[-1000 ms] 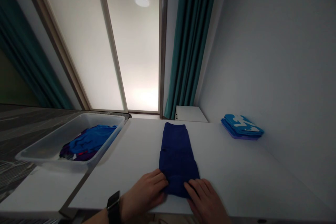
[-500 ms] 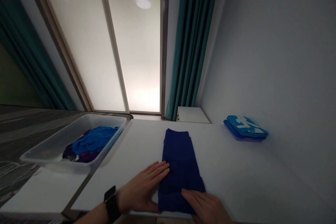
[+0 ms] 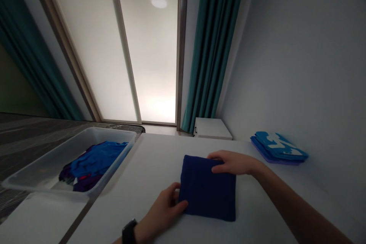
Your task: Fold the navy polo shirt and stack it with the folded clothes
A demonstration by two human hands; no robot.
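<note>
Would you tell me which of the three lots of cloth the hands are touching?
The dark navy folded cloth: the left hand and right hand hold its edges; the others lie untouched.

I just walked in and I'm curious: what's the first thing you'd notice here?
A dark blue folded cloth lies in the middle of the white table, with the left hand pinching its near corner and the right hand resting on its far edge. To the left, a clear plastic bin holds a heap of blue clothes. At the far right, by the wall, sits a stack of folded blue cloths.
</note>
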